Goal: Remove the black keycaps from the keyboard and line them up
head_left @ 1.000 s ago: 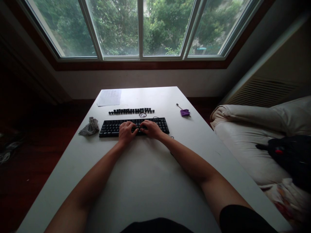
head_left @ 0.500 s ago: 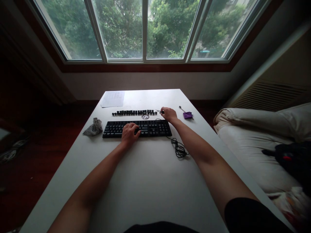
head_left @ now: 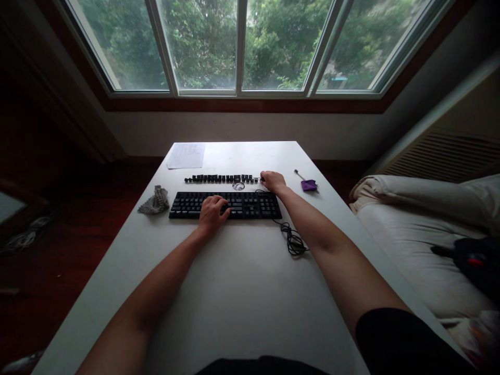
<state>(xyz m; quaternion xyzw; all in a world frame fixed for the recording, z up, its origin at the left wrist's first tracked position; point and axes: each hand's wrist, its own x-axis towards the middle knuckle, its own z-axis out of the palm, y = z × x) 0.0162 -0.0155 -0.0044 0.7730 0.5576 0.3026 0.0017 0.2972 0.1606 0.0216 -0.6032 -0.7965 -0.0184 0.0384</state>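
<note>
A black keyboard [head_left: 253, 204] lies across the white table [head_left: 234, 291]. My left hand [head_left: 212, 212] rests on its middle keys with the fingers curled. Behind the keyboard runs a row of loose black keycaps [head_left: 219, 178], with a small wire ring [head_left: 238, 186] just in front of it. My right hand [head_left: 273, 181] is at the right end of that row, fingers pinched on something small that I cannot make out. The keyboard's cable [head_left: 292, 240] lies coiled beside my right forearm.
A grey crumpled cloth [head_left: 152, 202] lies left of the keyboard. A sheet of paper [head_left: 186, 155] sits at the far left corner. A purple cloth with a small brush [head_left: 308, 184] lies at the right. A white couch [head_left: 422, 245] with a dark bag stands right of the table.
My right hand left the keyboard and reached back to the right end of the keycap row, where it stays. My left hand stayed on the keys. The camera shifted slightly.
</note>
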